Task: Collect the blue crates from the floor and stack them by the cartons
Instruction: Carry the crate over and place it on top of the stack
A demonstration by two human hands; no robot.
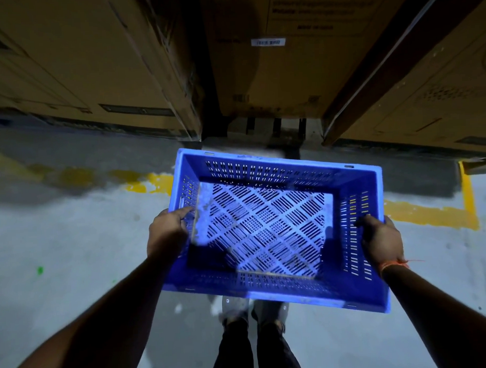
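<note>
I hold an empty blue crate [268, 232] with slotted walls and a lattice bottom in front of me, above the floor. My left hand [166, 233] grips its left rim, fingers curled over the edge. On the opposite rim my right hand [383, 241] holds it the same way, an orange thread on the wrist. Tall brown cartons [273, 67] stand right ahead, just beyond the crate's far edge. No other crate shows in view.
More cartons stand at the left [80, 65] and right [431, 94], with dark gaps between them. Worn yellow floor lines [142, 181] run across the grey concrete in front of the cartons. My feet [254, 310] show below the crate.
</note>
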